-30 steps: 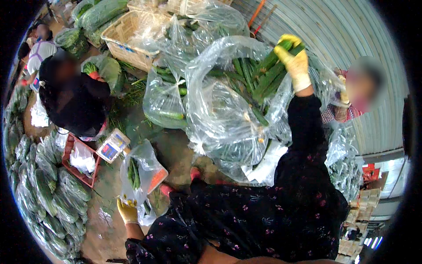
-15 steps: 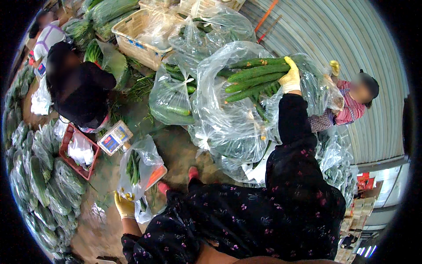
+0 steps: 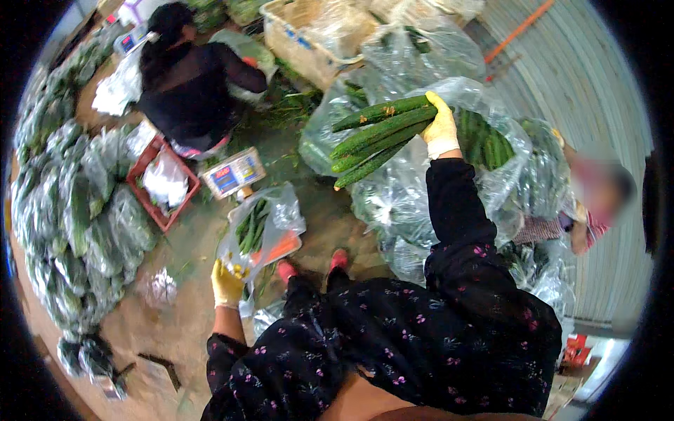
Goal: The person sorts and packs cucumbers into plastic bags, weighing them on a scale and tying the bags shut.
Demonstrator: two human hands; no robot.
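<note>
My right hand [image 3: 441, 126], in a pale yellow glove, is closed round the ends of several long green cucumbers [image 3: 382, 137]. They point left, lifted above and left of a big open plastic bag [image 3: 516, 130] with more cucumbers inside. At lower left, my left hand [image 3: 228, 284], gloved the same way, grips the edge of a smaller clear plastic bag [image 3: 286, 208]. Inside that bag lie some slim dark green cucumbers [image 3: 251, 228]. The bag rests over a scale's orange platform [image 3: 281, 247], whose display box [image 3: 234, 173] stands just beyond.
Filled bags of vegetables [image 3: 77, 231] are heaped along the left. A red crate [image 3: 165, 214] with white bags stands beside the scale. One person in black [image 3: 182, 88] bends at far left; another person [image 3: 593, 224] is at right. A cream crate [image 3: 302, 35] stands at the back.
My right hand has drawn the cucumbers up out of the big bag and leftward. The left hand keeps its hold on the small bag. The whole view has shifted.
</note>
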